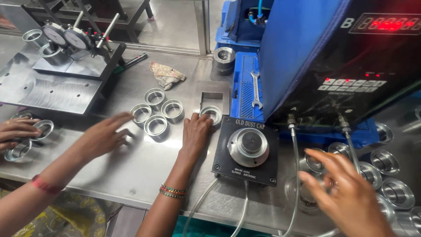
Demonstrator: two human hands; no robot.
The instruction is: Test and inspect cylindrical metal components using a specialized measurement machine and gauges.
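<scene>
My left hand [196, 134], with bangles on its wrist, lies on the steel table [131, 175], its fingertips closed on a shiny metal ring [214, 114] just left of a black gauge block [245, 151]. That block carries a round steel fixture [248, 146]. My right hand [344, 193] is blurred, fingers spread, and hovers over a crowd of similar metal rings [386, 162] at the lower right, holding nothing. Thin hoses [294, 175] run down from the blue machine [302, 48] past it.
A co-worker's hand [105, 134] reaches toward several rings [156, 112] at the table's middle; their other hand [17, 129] holds rings at the far left. Dial gauges on a steel plate [66, 37] stand back left. A rag [166, 74] and a spanner [256, 90] lie behind.
</scene>
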